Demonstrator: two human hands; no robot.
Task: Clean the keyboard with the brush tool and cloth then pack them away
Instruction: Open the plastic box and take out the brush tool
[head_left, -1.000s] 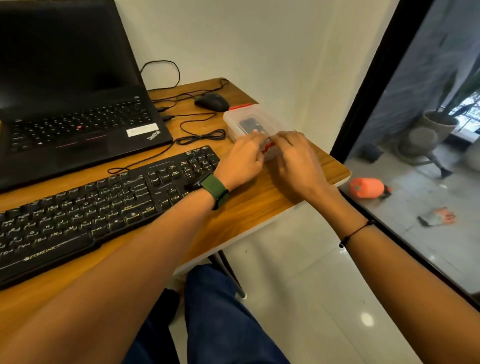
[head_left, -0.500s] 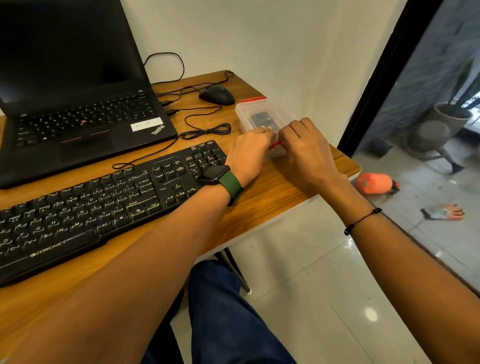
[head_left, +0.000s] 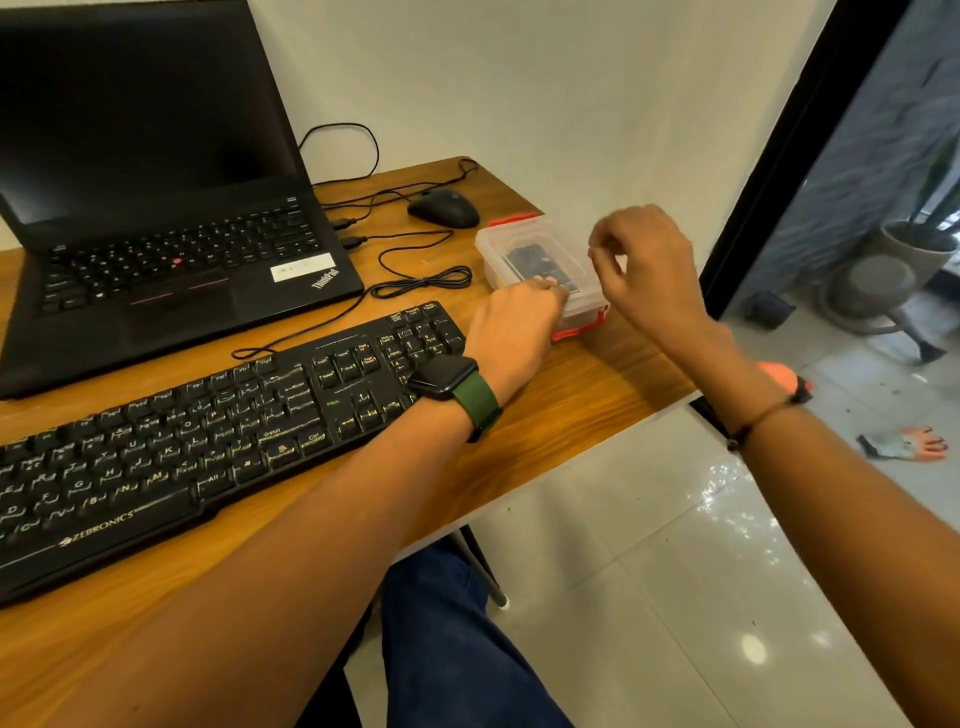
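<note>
A clear plastic box (head_left: 498, 249) with red latches stands at the desk's right end, its lid on. Something dark (head_left: 537, 262) shows through the lid. The near red latch (head_left: 579, 327) hangs flipped outward at the box's front end. My left hand (head_left: 514, 327), with a green-strapped watch on the wrist, rests its fingertips on the near part of the lid. Above the box's right side hovers my right hand (head_left: 647, 270), fingers loosely curled and holding nothing. The black keyboard (head_left: 208, 431) lies left of the box. Brush and cloth cannot be made out.
An open black laptop (head_left: 156, 208) stands behind the keyboard. A black mouse (head_left: 444, 208) and a coiled cable (head_left: 423, 283) lie just left of the box. The desk edge (head_left: 670, 402) runs close by on the right, with tiled floor below.
My right hand has let go of the near red latch and risen above the box's right side. The latch now hangs outward. My left hand has stayed at the near end.
</note>
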